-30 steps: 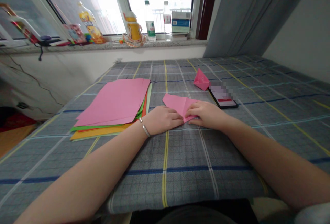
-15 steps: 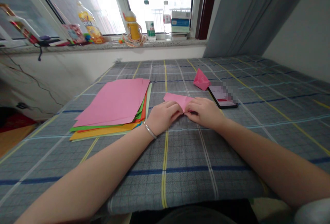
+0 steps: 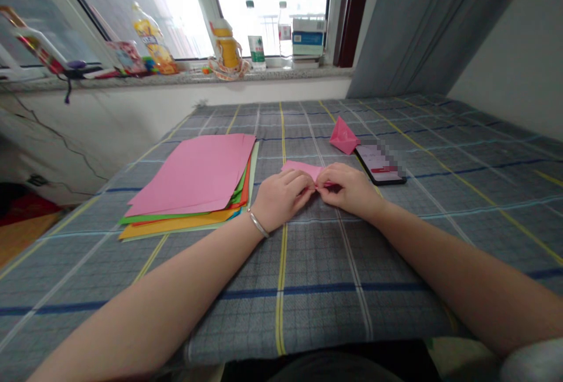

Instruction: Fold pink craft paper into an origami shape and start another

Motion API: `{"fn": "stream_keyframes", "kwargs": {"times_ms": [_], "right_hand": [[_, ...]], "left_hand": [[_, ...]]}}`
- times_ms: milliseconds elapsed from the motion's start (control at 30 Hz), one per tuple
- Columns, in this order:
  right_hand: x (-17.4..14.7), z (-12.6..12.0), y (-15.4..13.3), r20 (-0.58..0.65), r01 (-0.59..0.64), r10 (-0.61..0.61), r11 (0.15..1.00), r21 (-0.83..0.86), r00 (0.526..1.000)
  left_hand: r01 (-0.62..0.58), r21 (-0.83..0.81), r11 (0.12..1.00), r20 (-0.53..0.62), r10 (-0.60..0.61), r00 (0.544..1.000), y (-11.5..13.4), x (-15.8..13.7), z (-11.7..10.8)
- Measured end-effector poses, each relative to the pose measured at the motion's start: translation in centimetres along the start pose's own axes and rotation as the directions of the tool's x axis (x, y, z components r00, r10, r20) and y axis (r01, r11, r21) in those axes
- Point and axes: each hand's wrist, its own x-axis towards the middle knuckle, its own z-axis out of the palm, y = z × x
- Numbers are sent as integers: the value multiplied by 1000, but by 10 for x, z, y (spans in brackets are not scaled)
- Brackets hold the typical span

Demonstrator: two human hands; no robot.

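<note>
My left hand (image 3: 285, 194), with a silver bangle at the wrist, pinches the near edge of a folded pink sheet of paper (image 3: 302, 167). From the other side my right hand (image 3: 347, 189) grips the same paper, its fingertips almost meeting the left ones. Most of the paper is covered by the fingers, so its folds are hard to make out. Beyond the right hand stands a folded pink paper shape (image 3: 343, 136) with a pointed top, touching the corner of a phone (image 3: 379, 164).
Left of my hands lies a stack of coloured paper (image 3: 193, 173), pink on top. A plaid cloth (image 3: 316, 323) covers the table. On the windowsill stand a yellow cup (image 3: 227, 47), bottles (image 3: 285, 33) and boxes (image 3: 308, 39). A grey curtain (image 3: 404, 30) hangs at the right.
Both hands have shifted slightly away from me and to the right with the pink paper. Less of the paper shows between the fingers. The stack, phone and pointed paper shape stay put.
</note>
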Motion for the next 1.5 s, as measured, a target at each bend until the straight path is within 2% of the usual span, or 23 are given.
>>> {"fn": "stream_keyframes", "kwargs": {"times_ms": [167, 500, 733, 1100, 1333, 1500], "right_hand": [[-1, -3, 7, -8, -15, 15, 1000, 10, 1000], [-2, -12, 19, -35, -27, 28, 999, 30, 999], [-4, -19, 28, -36, -83, 84, 996, 29, 996], [-6, -31, 37, -54, -72, 70, 997, -30, 996], [-9, -37, 45, -105, -75, 69, 995, -59, 992], [-10, -42, 47, -108, -67, 64, 997, -23, 992]], "left_hand": [[10, -39, 999, -15, -11, 1000, -3, -1, -2], [51, -2, 999, -80, -51, 995, -7, 1, -9], [120, 6, 993, -99, -119, 988, -16, -1, -11], [193, -26, 981, -125, -195, 973, -28, -1, -12], [266, -107, 958, -180, -282, 942, -40, -1, -13], [258, -156, 953, -197, -286, 938, -41, -1, -12]]}}
